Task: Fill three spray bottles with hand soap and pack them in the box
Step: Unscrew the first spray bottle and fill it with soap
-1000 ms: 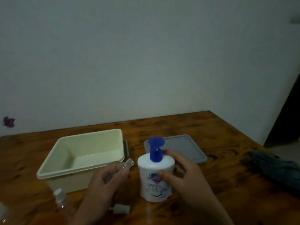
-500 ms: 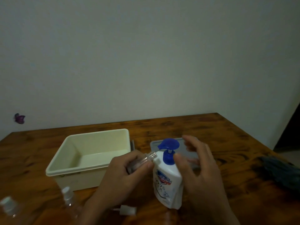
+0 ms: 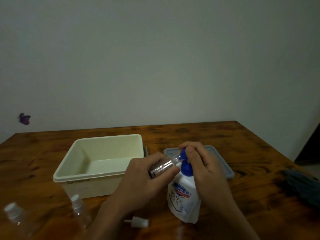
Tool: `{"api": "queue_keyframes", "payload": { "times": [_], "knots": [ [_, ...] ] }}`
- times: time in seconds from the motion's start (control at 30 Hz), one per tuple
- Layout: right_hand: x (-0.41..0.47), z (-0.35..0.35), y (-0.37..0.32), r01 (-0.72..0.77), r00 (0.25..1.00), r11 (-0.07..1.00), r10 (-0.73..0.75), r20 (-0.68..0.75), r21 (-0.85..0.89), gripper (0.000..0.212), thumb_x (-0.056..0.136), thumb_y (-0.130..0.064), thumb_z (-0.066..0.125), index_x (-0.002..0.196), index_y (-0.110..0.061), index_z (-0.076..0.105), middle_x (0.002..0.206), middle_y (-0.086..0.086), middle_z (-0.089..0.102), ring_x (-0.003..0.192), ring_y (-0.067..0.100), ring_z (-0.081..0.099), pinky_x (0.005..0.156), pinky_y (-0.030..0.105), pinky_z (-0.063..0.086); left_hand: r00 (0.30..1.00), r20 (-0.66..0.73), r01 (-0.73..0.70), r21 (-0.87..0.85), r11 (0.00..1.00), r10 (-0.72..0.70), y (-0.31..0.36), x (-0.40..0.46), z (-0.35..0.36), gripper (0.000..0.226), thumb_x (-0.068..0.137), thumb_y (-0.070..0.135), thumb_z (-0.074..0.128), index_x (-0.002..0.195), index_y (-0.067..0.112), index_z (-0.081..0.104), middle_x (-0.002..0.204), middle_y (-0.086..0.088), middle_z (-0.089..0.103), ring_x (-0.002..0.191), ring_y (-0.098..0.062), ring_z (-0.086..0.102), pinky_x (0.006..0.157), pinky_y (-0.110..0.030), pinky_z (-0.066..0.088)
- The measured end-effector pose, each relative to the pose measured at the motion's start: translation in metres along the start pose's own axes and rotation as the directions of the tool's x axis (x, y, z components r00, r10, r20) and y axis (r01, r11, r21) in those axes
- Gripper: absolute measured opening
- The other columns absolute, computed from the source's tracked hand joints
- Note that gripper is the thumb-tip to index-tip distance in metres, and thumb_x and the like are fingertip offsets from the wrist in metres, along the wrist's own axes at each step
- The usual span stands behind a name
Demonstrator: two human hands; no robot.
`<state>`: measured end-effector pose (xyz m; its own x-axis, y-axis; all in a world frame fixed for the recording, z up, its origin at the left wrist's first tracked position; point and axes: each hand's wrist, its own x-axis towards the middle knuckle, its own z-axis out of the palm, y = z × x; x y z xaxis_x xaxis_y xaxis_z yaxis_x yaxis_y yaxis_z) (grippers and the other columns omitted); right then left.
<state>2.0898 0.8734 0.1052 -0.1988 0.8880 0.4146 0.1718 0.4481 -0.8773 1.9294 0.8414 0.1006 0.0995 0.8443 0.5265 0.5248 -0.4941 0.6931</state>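
Note:
My left hand (image 3: 142, 177) grips a small clear spray bottle (image 3: 164, 166) without its cap, tilted so its open neck meets the blue pump nozzle. The white hand soap bottle (image 3: 183, 196) leans to the left on the table. My right hand (image 3: 202, 168) wraps around it, with fingers on top of the blue pump (image 3: 186, 168). The loose white spray cap (image 3: 139, 221) lies on the table near my left wrist. Two more clear spray bottles with caps, one (image 3: 80, 212) and another (image 3: 16, 217), stand at the lower left. The cream box (image 3: 97, 174) sits open behind them.
A grey-blue lid (image 3: 223, 163) lies flat behind the soap bottle, right of the box. A dark cloth (image 3: 303, 186) rests at the table's right edge. The wooden table (image 3: 242, 144) ends against a pale wall; a purple object (image 3: 25, 118) is fixed to that wall at left.
The soap bottle went from upright to leaning left. My left hand brought the clear bottle's neck up to the pump nozzle, and my right hand moved from the bottle's side onto the pump.

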Motion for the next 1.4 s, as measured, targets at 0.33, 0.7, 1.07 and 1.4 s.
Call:
{"api": "queue_keyframes", "payload": {
  "times": [0.33,0.7,1.07,1.4],
  "knots": [
    [-0.004,0.004,0.003,-0.058,0.998,0.998,0.058,0.011,-0.006,0.02,0.097,-0.029,0.04,0.09,-0.032,0.058,0.082,-0.018,0.065,0.066,0.006,0.065,0.054,0.017,0.052,0.999,0.025,-0.036,-0.019,0.999,0.036,-0.012,-0.003,0.007,0.009,0.084,0.051,0.063,0.09,0.048,0.057,0.079,0.031,0.064,0.074,0.006,0.063,0.054,-0.005,0.044],
    [-0.006,0.007,0.005,-0.053,0.999,0.998,0.053,-0.011,0.033,0.017,0.089,-0.04,0.039,0.087,-0.036,0.056,0.081,-0.019,0.065,0.062,0.006,0.064,0.051,0.016,0.052,1.0,-0.006,-0.025,-0.072,0.997,0.025,-0.019,-0.005,0.011,0.01,0.087,0.035,0.068,0.095,0.029,0.069,0.081,0.014,0.069,0.073,0.0,0.066,0.056,-0.008,0.047],
    [-0.004,0.003,0.007,0.026,0.999,0.998,-0.028,-0.028,-0.054,0.022,0.09,-0.047,0.034,0.088,-0.039,0.054,0.085,-0.021,0.061,0.069,0.005,0.062,0.054,0.016,0.051,1.0,-0.023,-0.008,-0.117,0.993,0.005,-0.015,-0.005,0.011,0.015,0.084,0.044,0.061,0.098,0.042,0.063,0.101,0.019,0.066,0.082,0.0,0.066,0.06,-0.009,0.051],
    [-0.004,-0.003,0.002,-0.011,1.0,0.999,0.011,0.016,-0.031,0.028,0.081,-0.052,0.033,0.092,-0.039,0.055,0.085,-0.024,0.062,0.07,0.003,0.064,0.053,0.015,0.051,1.0,-0.031,-0.004,-0.124,0.992,0.0,-0.015,-0.005,0.011,0.017,0.082,0.047,0.061,0.099,0.044,0.062,0.098,0.023,0.067,0.084,0.001,0.066,0.061,-0.012,0.053]
  ]
}}
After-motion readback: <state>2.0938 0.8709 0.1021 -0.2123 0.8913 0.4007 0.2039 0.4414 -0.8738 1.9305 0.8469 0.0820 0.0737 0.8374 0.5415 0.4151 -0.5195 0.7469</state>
